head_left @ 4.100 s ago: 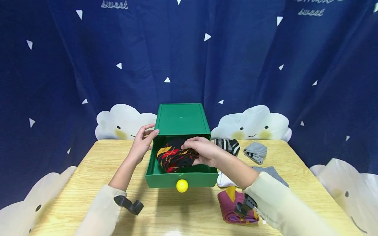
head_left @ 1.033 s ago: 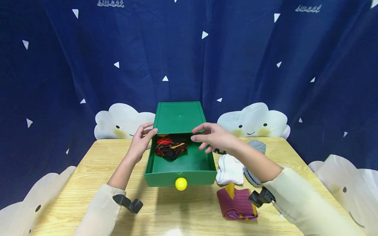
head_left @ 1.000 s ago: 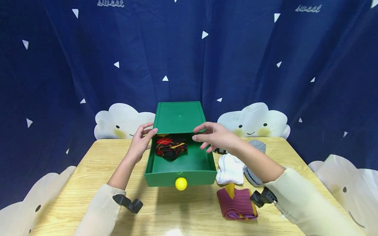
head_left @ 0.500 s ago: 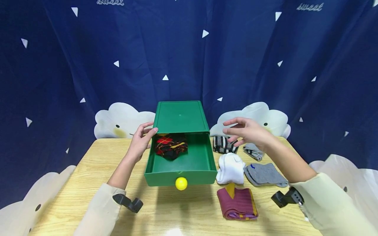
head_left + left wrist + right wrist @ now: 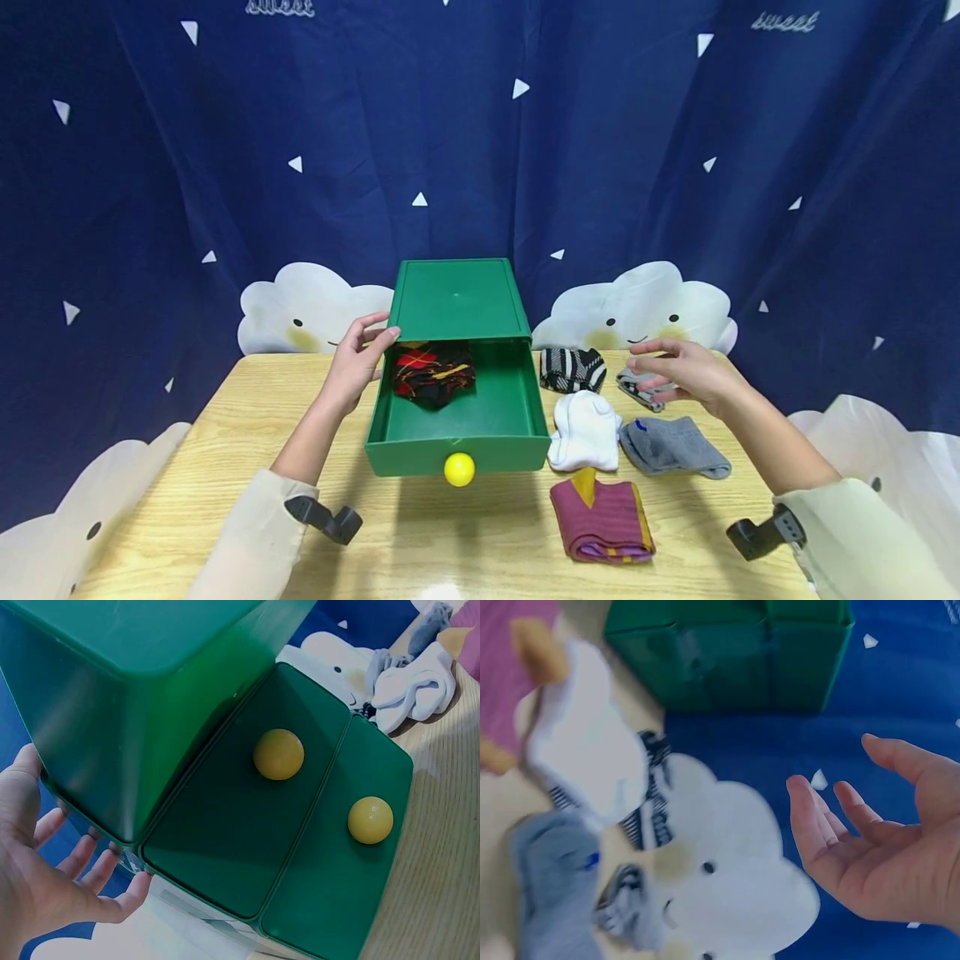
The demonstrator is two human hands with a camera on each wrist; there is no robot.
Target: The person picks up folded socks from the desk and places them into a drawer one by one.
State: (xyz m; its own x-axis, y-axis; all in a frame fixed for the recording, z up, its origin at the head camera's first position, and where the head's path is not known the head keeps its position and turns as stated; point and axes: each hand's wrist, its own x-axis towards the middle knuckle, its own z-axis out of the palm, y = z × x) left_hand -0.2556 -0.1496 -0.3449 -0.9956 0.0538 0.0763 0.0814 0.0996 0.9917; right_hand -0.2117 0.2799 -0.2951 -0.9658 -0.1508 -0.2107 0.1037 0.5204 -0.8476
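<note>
A green drawer cabinet stands at the table's middle with its top drawer pulled out. Inside, at the back left, lies a black, red and yellow pair of socks. My left hand touches the cabinet's upper left side, thumb at the front edge and fingers loosely spread along the side. Holding nothing, my right hand hovers over the grey patterned socks, fingers apart and slightly bent. In the right wrist view this hand shows bare fingertips with nothing between them.
Right of the cabinet lie black-and-white socks, white socks, plain grey socks and folded maroon socks. Two shut drawers with yellow knobs sit below the open one. A blue curtain hangs behind the table.
The black, red and yellow socks, held by my right hand earlier, now lie released in the drawer. My right hand has moved right and lowered over the grey patterned socks. The left hand stays put.
</note>
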